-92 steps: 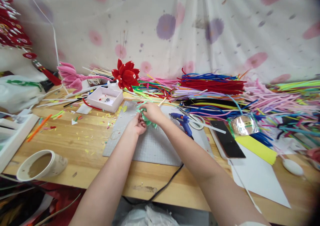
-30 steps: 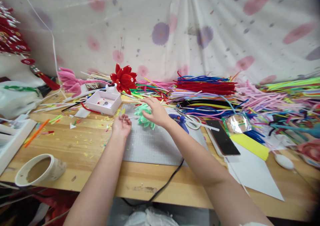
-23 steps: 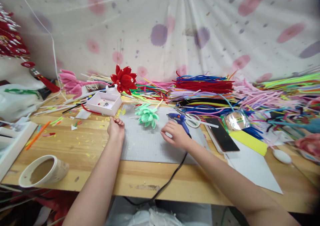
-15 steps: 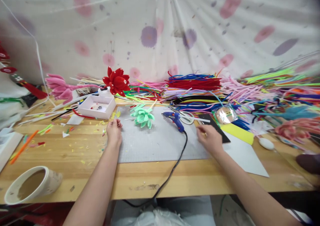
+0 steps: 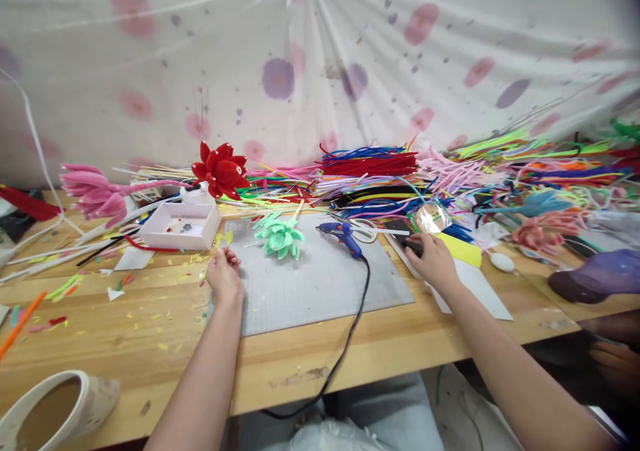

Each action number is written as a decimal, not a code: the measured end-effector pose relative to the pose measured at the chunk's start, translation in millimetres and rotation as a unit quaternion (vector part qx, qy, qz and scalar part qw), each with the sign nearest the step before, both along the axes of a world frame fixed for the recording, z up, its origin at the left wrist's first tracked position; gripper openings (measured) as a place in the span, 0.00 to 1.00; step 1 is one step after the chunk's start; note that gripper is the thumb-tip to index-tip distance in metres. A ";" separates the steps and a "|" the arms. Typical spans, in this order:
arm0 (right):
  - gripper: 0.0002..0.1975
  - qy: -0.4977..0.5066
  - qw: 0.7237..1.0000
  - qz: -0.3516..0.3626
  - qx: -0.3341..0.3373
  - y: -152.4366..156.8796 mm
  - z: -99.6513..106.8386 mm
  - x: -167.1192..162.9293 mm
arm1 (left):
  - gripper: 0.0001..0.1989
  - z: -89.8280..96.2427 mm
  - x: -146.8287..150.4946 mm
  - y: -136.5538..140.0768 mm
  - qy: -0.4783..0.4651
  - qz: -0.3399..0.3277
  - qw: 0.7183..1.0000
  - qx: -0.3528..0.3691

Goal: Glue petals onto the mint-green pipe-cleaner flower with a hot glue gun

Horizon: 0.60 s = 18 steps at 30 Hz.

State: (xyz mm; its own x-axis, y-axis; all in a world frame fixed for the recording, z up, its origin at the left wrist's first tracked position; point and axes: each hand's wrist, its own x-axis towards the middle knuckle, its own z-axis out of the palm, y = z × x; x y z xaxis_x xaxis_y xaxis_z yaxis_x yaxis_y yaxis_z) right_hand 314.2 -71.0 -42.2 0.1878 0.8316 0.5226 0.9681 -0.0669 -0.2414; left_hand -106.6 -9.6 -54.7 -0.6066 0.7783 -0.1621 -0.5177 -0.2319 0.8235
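Note:
My left hand [image 5: 225, 274] rests at the left edge of the grey mat [image 5: 325, 291], its fingers curled in, with nothing visible in them. Beside it on the mat lies a mint-green fuzzy flower [image 5: 283, 236] with a short pale stem. A blue hot glue gun [image 5: 345, 236] lies right of the flower, and its black cord runs off the front edge. Over a black flat object [image 5: 397, 226] at the mat's right side, my right hand [image 5: 433, 261] has its fingers bent onto it; the hand covers much of it. Scissors [image 5: 367, 231] lie behind the glue gun.
Bundles of coloured pipe cleaners [image 5: 370, 164] line the back. A white box [image 5: 183, 226], a red flower [image 5: 219, 170] and a pink flower [image 5: 97, 194] stand back left. A cup of brown liquid [image 5: 55, 408] sits front left. Yellow paper [image 5: 463, 250] lies at right, near a purple-and-dark shape [image 5: 590, 276].
My right hand has moved right, from the mat's edge onto the black flat object. My left hand stays curled in place. The view has turned right, and more of the purple-and-dark shape shows.

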 end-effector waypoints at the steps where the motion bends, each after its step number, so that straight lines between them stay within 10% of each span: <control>1: 0.12 0.005 1.000 -0.002 0.007 -0.3 -0.2 0.7 | 0.13 -0.3 0.9 -0.1 0.015 0.000 1.000 -0.008; 18: 0.13 0.060 0.994 0.082 -0.026 -7.9 -2.4 41.4 | 0.10 -0.2 0.4 -5.1 0.045 0.011 0.999 0.027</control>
